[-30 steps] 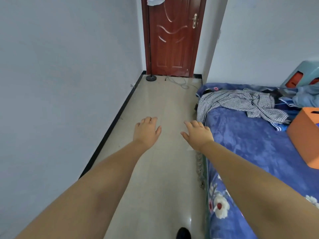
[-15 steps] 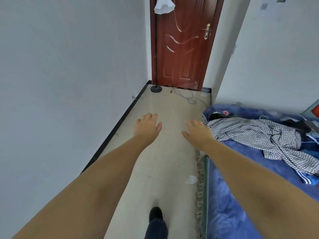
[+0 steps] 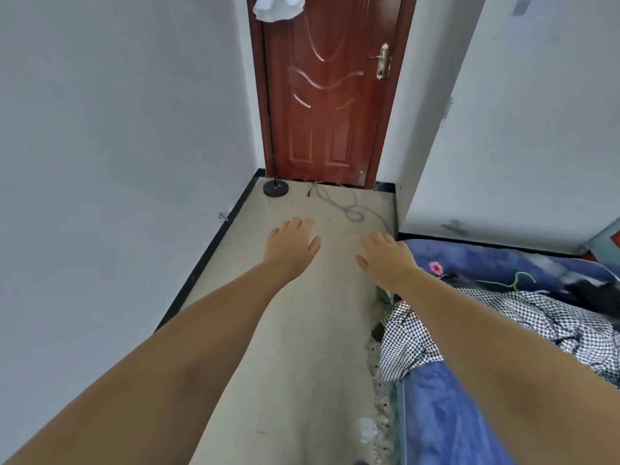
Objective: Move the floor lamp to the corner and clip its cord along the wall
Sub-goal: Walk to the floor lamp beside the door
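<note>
The floor lamp stands in the far left corner by the door: a round black base (image 3: 275, 189), a thin black pole (image 3: 269, 105) and a white shade (image 3: 277, 7) at the top edge. Its grey cord (image 3: 349, 209) lies looped on the floor in front of the door. My left hand (image 3: 291, 247) and my right hand (image 3: 385, 256) reach forward over the floor, palms down, fingers spread, holding nothing. Both are well short of the lamp.
A brown door (image 3: 330, 92) closes the end of the narrow corridor. A white wall with black baseboard (image 3: 208, 253) runs on the left, with a small clip (image 3: 223, 216) low on it. A bed with blue cover (image 3: 446, 417) and checked cloth (image 3: 550, 317) fills the right.
The view has moved forward down the corridor: the door, lamp and cord are nearer and larger. Both hands stay stretched out and empty. The orange box is out of view.
</note>
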### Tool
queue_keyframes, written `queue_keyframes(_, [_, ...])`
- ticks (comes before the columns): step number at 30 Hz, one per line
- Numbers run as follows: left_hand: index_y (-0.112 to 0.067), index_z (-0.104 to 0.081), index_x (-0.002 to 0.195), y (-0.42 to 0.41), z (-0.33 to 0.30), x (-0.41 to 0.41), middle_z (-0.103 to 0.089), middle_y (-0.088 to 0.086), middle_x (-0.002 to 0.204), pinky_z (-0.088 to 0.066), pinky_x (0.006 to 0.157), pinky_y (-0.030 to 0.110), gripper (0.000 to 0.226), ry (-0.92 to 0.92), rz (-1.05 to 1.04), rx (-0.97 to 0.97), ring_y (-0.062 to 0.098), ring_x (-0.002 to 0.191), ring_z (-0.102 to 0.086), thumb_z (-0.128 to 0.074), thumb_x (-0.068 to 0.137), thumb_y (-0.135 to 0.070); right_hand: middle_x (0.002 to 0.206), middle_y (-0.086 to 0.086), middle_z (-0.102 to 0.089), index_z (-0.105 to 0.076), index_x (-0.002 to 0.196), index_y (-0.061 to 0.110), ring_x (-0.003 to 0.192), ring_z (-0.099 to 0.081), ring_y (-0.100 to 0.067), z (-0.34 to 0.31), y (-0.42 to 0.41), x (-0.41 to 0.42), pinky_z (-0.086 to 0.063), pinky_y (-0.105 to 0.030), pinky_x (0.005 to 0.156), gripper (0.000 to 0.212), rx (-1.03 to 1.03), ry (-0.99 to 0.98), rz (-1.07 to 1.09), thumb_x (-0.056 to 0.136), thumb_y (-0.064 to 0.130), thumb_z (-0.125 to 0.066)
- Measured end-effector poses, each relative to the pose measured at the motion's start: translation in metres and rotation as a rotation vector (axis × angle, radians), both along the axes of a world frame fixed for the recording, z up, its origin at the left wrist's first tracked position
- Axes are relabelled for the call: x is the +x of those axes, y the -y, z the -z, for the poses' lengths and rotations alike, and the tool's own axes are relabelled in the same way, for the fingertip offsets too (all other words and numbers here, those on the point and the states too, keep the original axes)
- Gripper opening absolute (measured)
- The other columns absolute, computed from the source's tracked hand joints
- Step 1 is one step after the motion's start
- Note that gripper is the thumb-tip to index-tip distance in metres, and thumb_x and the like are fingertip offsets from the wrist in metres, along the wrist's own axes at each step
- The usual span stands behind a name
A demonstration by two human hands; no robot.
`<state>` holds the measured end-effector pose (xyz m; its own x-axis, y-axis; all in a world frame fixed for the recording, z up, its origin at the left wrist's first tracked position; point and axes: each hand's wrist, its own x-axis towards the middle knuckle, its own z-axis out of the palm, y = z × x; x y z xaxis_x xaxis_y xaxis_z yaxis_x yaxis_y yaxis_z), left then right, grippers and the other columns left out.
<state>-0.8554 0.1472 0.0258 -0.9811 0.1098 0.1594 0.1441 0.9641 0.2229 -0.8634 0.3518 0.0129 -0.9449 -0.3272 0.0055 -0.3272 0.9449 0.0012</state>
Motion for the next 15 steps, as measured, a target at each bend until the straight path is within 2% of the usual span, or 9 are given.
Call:
queue_keyframes(9, [-0.010, -0.047, 0.131, -0.015, 0.011, -0.226, -0.054, 0.011, 0.131, -0.042, 0.096, 0.043, 0.044, -0.009, -0.170, 0.128, 0.029, 0.117, -0.051, -0.039, 0.096, -0.035, 0.138, -0.010, -0.044, -0.038, 0.132, 0.015, 0.126, -0.042, -0.030, 0.004, -0.034, -0.244, -0.040, -0.046, 0.097, 0.041, 0.016, 0.051, -0.032, 0.095, 0.033, -0.038])
queue_keyframes(15, [-0.011, -0.047, 0.131, -0.021, 0.009, -0.354, -0.054, 0.011, 0.131, -0.041, 0.094, 0.042, 0.044, -0.013, -0.230, 0.174, 0.029, 0.117, -0.051, -0.039, 0.096, -0.036, 0.129, -0.013, -0.048, -0.040, 0.128, 0.011, 0.118, -0.046, -0.031, -0.010, -0.035, -0.398, -0.044, -0.047, 0.093, 0.040, 0.045, 0.063, -0.071, 0.096, 0.035, -0.034])
